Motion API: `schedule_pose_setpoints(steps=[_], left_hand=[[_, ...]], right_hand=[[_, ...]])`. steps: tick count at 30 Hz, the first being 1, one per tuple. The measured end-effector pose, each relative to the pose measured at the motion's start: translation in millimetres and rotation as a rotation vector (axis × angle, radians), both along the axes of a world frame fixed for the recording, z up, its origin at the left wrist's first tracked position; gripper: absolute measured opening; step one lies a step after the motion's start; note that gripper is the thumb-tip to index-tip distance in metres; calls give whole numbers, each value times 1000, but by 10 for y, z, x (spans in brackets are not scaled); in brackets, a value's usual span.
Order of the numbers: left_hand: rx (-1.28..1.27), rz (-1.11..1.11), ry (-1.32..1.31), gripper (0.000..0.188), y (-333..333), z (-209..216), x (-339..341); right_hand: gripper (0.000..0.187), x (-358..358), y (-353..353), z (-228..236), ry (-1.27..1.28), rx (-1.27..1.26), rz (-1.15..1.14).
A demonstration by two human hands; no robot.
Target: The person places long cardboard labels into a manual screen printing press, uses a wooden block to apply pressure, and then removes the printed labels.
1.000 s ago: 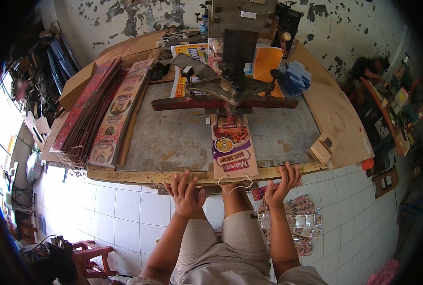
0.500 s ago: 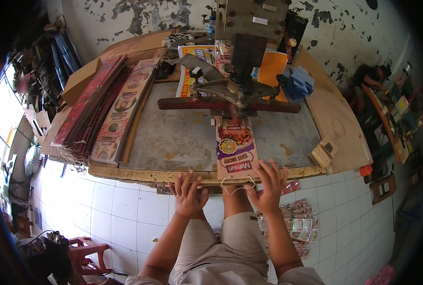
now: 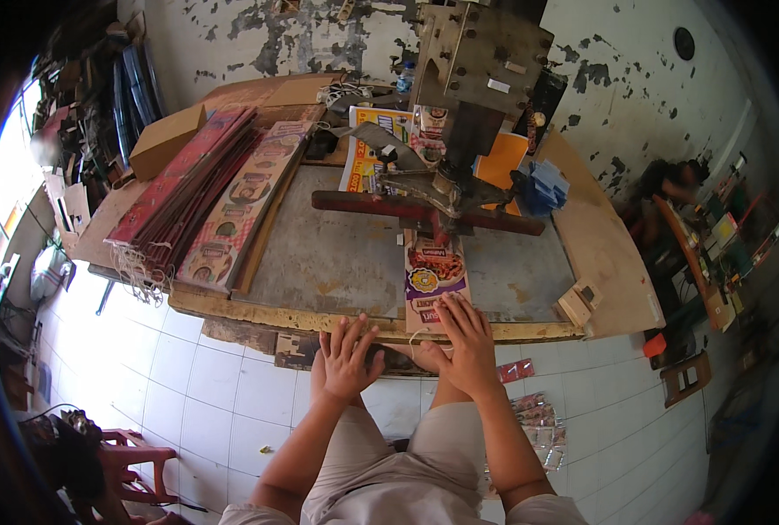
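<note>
A long printed cardboard strip (image 3: 436, 263) in pink, yellow and purple lies on the grey table plate, its far part under the red crossbar (image 3: 363, 205) of a metal press. My right hand (image 3: 470, 348) rests over the strip's near right corner with fingers stretched and close together; its thumb is beside a white string loop (image 3: 417, 336) at that end. Much of the near end is hidden by this hand. My left hand (image 3: 349, 360) is at the table's front edge, left of the strip, fingers spread and holding nothing.
Bundled red strips (image 3: 188, 179) with strings and a pale printed stack (image 3: 248, 201) lie at left. Blue packets (image 3: 543, 188) are at back right, a wooden block (image 3: 579, 302) at the right corner. Sachet strips (image 3: 538, 429) lie on the floor. Another person (image 3: 674, 181) works far right.
My right hand has moved left and forward onto the strip's near end. My left hand stays by the table edge. The whole view has tilted slightly.
</note>
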State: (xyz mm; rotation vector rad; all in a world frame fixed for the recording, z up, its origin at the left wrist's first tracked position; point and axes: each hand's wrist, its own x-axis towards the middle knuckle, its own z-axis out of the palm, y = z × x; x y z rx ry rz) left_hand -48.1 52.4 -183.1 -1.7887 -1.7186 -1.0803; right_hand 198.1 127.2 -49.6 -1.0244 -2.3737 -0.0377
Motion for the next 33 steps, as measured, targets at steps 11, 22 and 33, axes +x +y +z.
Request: schedule_pose_setpoints(steps=[11,22,33], left_hand=[[13,-47,-58,59,51,25,52],[-17,-49,-113,61,-2,-37,-15],[20,4,-55,55,-2,-44,-11]], right_hand=[[70,61,16,55,-24,23,29],[52,1076,-105,491,-168,48,-63],[43,3494,-1927,1599,494,571,-584]])
